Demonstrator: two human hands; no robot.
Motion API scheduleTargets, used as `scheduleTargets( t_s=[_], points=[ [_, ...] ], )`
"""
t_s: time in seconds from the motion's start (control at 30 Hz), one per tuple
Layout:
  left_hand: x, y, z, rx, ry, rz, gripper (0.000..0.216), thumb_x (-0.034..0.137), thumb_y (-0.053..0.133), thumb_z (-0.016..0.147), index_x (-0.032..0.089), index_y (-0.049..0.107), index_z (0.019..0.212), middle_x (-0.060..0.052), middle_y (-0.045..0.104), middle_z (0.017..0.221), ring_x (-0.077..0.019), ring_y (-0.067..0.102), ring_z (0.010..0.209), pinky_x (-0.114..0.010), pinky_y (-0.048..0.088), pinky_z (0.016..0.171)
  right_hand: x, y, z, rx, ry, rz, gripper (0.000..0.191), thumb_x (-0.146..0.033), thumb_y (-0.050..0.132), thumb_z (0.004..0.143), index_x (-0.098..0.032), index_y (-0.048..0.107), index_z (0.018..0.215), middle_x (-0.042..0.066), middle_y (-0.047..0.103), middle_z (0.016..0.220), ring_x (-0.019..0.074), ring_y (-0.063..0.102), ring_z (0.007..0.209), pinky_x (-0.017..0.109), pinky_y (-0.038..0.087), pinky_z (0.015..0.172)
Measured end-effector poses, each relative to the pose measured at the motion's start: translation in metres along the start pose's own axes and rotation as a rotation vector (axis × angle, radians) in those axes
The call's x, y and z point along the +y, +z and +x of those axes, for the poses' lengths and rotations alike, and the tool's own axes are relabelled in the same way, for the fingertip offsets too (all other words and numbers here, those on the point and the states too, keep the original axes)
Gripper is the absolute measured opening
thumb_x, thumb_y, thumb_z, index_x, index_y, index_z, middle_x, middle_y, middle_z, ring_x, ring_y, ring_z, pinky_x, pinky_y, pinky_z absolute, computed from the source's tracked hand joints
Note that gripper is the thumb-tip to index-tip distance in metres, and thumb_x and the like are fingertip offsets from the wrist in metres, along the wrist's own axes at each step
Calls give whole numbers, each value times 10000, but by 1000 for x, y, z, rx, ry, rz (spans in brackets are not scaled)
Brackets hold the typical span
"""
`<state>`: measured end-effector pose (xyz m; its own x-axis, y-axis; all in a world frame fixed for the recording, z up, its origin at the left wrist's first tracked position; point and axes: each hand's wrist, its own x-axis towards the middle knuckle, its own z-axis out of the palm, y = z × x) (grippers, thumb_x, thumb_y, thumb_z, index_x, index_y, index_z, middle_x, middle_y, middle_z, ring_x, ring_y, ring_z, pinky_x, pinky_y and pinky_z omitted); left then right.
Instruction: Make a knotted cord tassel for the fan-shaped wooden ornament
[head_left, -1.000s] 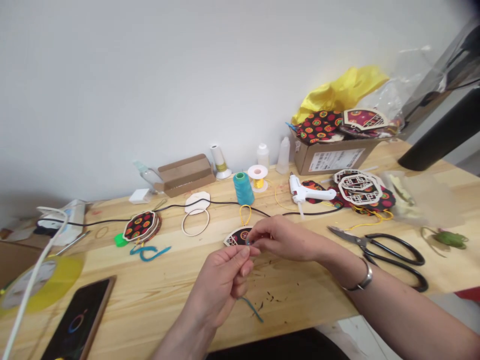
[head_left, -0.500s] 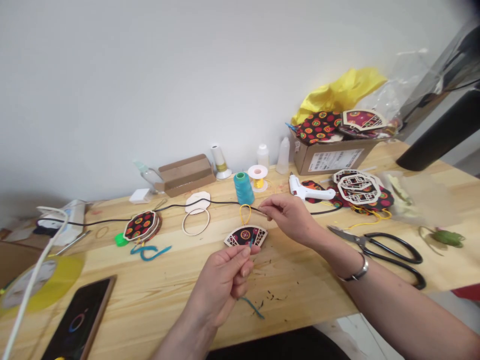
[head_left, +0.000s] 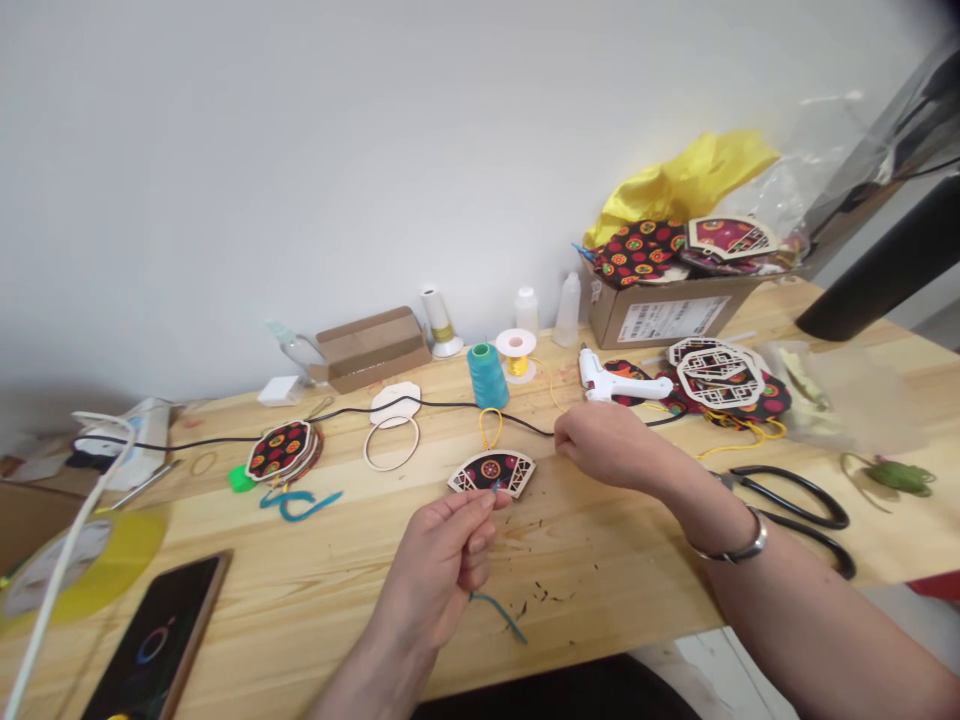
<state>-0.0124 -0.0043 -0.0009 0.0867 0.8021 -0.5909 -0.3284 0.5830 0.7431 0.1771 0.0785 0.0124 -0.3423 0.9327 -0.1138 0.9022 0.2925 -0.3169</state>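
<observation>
My left hand (head_left: 446,545) is closed in a pinch on a teal cord (head_left: 501,614), whose tail hangs out below the fingers. A short bit of the cord sticks up at the fingertips. Just beyond them a fan-shaped ornament (head_left: 480,470) with a pale cut-out frame, dark patterned fabric and a yellow loop (head_left: 491,430) lies on the table. My right hand (head_left: 611,447) is to the right of the ornament, fingers pinched together; what they hold, if anything, is too small to make out. A teal thread cone (head_left: 487,378) stands behind the ornament.
Black-handled scissors (head_left: 795,495) lie partly behind my right forearm. A white glue gun (head_left: 622,385) is beyond my right hand. A black cable (head_left: 442,404) crosses the table. On the left are stacked fabric pieces (head_left: 281,452) and a phone (head_left: 161,640); a cardboard box (head_left: 660,312) stands back right.
My right hand has moved right and slightly down, away from the ornament's yellow loop, covering the scissors' blades. The left hand has barely moved and keeps its pinch on the cord.
</observation>
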Motion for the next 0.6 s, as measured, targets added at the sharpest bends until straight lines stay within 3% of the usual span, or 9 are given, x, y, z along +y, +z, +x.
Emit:
scheduleTargets(
  t_s=[0.17,0.3,0.43,0.53,0.6],
  points=[
    [-1,1,2,0,-1,-1,263,319,737,671,97,670,794,102,320,438,-7,163,388,-164,100,384,2,-1,4,108,84,-4,229,-148,449,818,-136,638,689,141,669,701,236,614,680,285,325,557],
    [-3,1,3,4,-1,6,270,334,734,673,100,660,787,103,323,437,-8,154,385,-163,108,382,3,2,7,184,126,97,224,-155,407,842,-151,618,766,87,669,718,177,597,653,253,323,554],
    [-2,1,4,-3,25,40,264,340,734,660,116,656,775,104,328,429,-14,154,372,-164,112,375,2,6,7,170,101,214,185,-151,445,820,-154,610,735,38,655,668,121,566,567,220,320,526],
    [2,4,6,47,144,179,229,351,710,675,137,678,749,66,433,437,-35,234,352,-173,161,363,-1,8,8,173,84,267,180,-124,459,794,-152,607,694,27,645,632,116,551,553,218,324,533],
    [4,6,8,105,295,351,164,317,700,683,153,700,676,2,577,517,-85,425,419,-191,305,414,-1,9,8,191,84,296,183,-120,456,791,-151,612,702,35,655,657,121,557,585,219,334,554]
  ],
)
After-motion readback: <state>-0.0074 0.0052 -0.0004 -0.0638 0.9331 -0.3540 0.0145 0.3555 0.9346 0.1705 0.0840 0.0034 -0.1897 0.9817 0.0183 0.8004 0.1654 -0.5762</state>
